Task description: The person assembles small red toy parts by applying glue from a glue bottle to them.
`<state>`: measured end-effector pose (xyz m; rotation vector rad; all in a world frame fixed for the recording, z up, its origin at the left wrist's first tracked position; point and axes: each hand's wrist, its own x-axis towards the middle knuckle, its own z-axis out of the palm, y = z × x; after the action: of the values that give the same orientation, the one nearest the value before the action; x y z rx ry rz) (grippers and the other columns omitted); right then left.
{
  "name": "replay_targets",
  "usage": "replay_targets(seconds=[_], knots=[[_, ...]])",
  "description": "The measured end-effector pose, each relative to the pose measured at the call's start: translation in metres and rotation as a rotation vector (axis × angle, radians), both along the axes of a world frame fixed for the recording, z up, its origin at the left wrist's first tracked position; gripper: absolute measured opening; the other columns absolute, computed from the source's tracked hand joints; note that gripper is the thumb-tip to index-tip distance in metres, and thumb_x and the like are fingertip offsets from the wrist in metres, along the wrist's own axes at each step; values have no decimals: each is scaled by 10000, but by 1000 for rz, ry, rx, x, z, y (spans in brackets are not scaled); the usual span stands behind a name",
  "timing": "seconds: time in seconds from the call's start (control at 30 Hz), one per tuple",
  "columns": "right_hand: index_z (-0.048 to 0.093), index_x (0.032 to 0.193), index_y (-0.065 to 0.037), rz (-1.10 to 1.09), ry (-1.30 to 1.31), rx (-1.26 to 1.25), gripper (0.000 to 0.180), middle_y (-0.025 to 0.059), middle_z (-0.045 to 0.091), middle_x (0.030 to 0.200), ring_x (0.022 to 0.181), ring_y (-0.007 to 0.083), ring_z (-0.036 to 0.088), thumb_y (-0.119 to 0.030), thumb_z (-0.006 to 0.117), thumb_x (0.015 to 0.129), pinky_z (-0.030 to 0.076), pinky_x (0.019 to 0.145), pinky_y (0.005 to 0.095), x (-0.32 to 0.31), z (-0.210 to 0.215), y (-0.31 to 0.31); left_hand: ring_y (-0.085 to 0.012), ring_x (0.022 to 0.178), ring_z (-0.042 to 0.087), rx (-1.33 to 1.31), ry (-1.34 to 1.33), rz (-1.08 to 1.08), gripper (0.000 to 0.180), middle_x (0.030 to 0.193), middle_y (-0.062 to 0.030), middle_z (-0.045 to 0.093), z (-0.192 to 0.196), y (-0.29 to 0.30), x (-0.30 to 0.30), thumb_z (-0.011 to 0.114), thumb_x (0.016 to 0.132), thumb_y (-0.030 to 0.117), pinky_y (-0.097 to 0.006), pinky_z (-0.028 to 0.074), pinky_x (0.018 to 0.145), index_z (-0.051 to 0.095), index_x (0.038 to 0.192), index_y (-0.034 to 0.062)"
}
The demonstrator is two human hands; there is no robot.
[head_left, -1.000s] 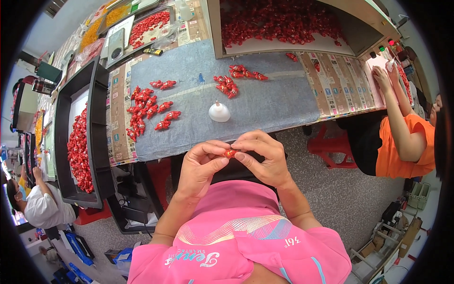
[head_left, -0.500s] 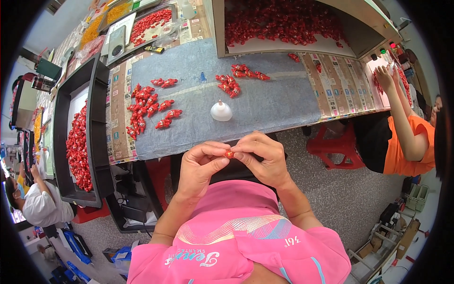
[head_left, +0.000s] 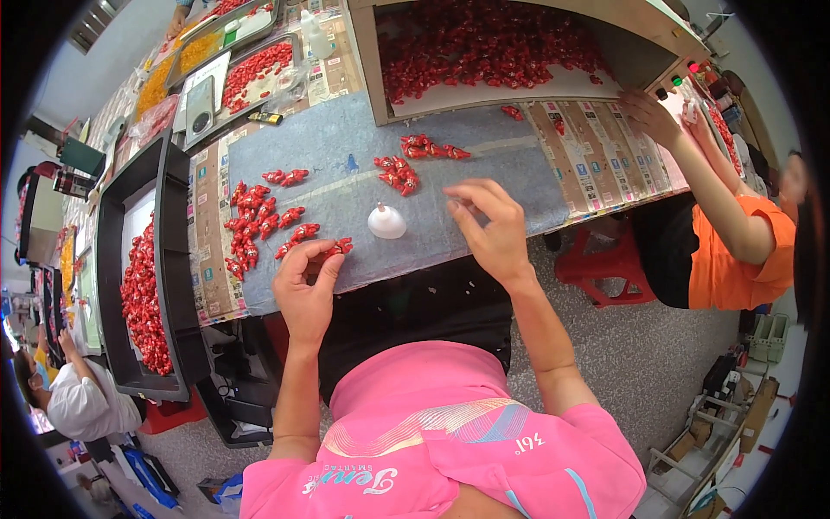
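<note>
Candies in red wrappers, twisted at both ends, lie on the grey mat (head_left: 346, 147) in the head view. Landmark: the small white dome (head_left: 386, 221) near the mat's front edge. The left hand (head_left: 304, 290), front-left of the dome, has its fingertips (head_left: 333, 259) loosely spread over one wrapped candy (head_left: 339, 247) at the near end of the finished pile (head_left: 259, 221), gripping nothing firmly. The right hand (head_left: 488, 229), just right of the dome, hovers with fingers curled and empty. A smaller candy cluster (head_left: 406, 164) lies behind the dome. Half a second ago both hands met at the chest, pinching one candy; now they are apart over the mat.
</note>
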<state>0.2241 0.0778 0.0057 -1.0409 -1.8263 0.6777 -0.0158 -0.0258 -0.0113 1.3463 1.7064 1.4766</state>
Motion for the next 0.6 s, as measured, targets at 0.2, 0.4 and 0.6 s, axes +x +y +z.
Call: replay_targets(seconds=[0.2,0.4,0.6], knots=[[655,986,-43,97,-151,183,240,95,619,1030,958,286,567,18,645,755,461,846,357,-25,-10,29,-174,732,623,42,334,47,192,914,-100,637,10,9,6,713,750,-14,-270,502,649,665,934,9],[643,1000,-62,150,-238,144,250,90,592,992,965,301,531,-9,655,756,441,854,390,-31,-13,39,-230,795,597,68,489,105,223,913,-110,605,6,10,5,711,739,-24,-309,485,649,667,954,14],[636,955,-44,109,-225,173,193,100,600,974,945,301,559,-32,668,765,463,819,378,-10,1,22,-177,751,564,175,478,96,232,895,-90,582,17,4,18,702,746,-41,-265,461,616,668,967,22]])
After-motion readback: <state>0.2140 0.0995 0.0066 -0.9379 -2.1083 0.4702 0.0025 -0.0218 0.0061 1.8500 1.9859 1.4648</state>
